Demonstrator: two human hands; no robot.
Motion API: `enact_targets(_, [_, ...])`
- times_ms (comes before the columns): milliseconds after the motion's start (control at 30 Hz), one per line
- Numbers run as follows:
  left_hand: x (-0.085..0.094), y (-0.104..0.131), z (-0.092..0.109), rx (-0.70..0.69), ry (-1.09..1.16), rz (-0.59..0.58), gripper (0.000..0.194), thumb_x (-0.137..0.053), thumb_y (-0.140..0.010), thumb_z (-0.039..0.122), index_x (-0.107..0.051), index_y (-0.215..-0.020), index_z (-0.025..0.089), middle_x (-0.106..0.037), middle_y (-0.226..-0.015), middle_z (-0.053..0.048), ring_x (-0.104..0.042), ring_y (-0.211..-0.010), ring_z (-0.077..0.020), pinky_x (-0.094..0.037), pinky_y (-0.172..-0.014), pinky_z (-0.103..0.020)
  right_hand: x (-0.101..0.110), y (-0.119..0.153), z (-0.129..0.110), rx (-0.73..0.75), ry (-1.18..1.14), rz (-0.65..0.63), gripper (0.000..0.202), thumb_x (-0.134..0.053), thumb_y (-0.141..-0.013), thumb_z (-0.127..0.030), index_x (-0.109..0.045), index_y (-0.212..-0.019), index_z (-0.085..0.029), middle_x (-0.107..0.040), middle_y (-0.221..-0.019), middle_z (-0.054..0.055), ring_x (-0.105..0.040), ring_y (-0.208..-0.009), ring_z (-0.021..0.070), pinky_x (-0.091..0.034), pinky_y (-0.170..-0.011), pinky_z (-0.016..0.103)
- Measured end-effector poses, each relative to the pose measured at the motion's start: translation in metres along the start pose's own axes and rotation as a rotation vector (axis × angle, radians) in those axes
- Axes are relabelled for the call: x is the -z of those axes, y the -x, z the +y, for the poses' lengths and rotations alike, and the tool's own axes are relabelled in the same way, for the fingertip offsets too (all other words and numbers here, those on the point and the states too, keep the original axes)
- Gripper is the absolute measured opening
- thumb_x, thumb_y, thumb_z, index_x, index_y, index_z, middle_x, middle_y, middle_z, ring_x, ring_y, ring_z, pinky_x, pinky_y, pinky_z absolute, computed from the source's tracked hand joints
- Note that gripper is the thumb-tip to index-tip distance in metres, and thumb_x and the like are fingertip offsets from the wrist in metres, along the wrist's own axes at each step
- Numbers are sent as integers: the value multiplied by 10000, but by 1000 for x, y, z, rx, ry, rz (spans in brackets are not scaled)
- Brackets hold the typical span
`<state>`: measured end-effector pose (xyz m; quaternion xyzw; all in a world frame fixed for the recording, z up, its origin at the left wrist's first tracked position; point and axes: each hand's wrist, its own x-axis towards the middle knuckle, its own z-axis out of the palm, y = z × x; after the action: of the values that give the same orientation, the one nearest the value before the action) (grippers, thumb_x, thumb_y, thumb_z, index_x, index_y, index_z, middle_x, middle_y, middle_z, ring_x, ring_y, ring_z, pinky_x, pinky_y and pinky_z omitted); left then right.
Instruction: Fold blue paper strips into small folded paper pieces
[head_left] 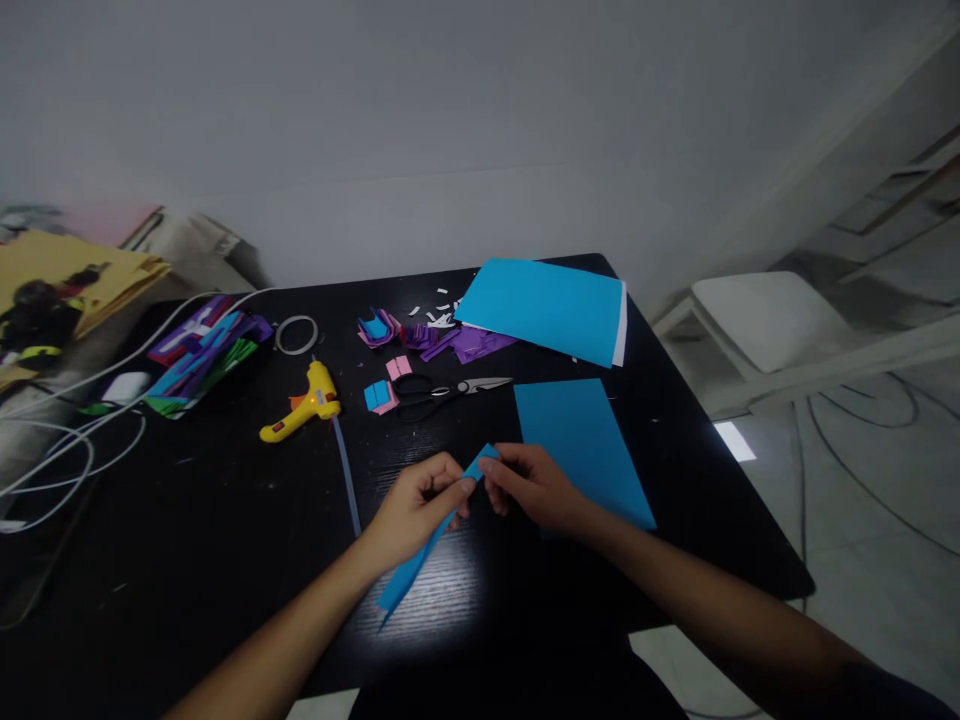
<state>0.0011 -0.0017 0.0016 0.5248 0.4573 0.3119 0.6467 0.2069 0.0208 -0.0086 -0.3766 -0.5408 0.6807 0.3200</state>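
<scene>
A long blue paper strip (415, 566) runs slantwise between my two hands, above the black table. My left hand (424, 502) pinches it between thumb and fingers partway along, and its lower end hangs down toward me. At the upper end, my right hand (534, 483) grips the strip's tip between thumb and forefinger. Right beside that hand lies a blue paper sheet (581, 440), partly hidden by it. Beyond my hands, black-handled scissors (450, 390) lie with blades pointing right. Small folded blue and pink paper pieces (380, 397) sit by the scissor handles.
A yellow glue gun (309, 405) with a glue stick rests at left. Behind it lie a clear ring (296, 335) and a pile of coloured paper strips (202, 355). White cables (82, 450) loop at far left. More blue sheets (547, 305) and purple scraps (480, 343) lie at the back.
</scene>
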Motion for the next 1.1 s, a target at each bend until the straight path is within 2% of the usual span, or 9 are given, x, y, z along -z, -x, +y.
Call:
enact_targets(433, [1, 2, 1, 28, 37, -7, 532, -643, -956, 664, -649, -829, 148, -704, -711, -28, -654, -590, -132, -536, -582, -243, 2, 2, -3, 24, -4, -27, 529, -631, -971, -642, -624, -713, -181, -604, -645, 0, -567, -605, 142, -488, -619, 281])
enact_targets(733, [0, 0, 4, 149, 181, -40, 542, -720, -890, 677, -693, -849, 137, -685, -652, -11, -592, -448, -94, -496, -465, -202, 3, 3, -4, 37, -14, -14, 514, -637, -975, -618, -655, -717, -173, -620, -651, 11, -580, -625, 151, -477, -633, 282])
enact_targets(1100, [-2, 0, 4, 86, 123, -41, 502, -740, -896, 632, -686, -826, 138, -673, -665, -4, -611, -485, -99, -512, -484, -206, 3, 3, -5, 42, 15, -5, 551, -621, -972, -659, -644, -708, -176, -614, -641, 7, -571, -621, 152, -466, -634, 285])
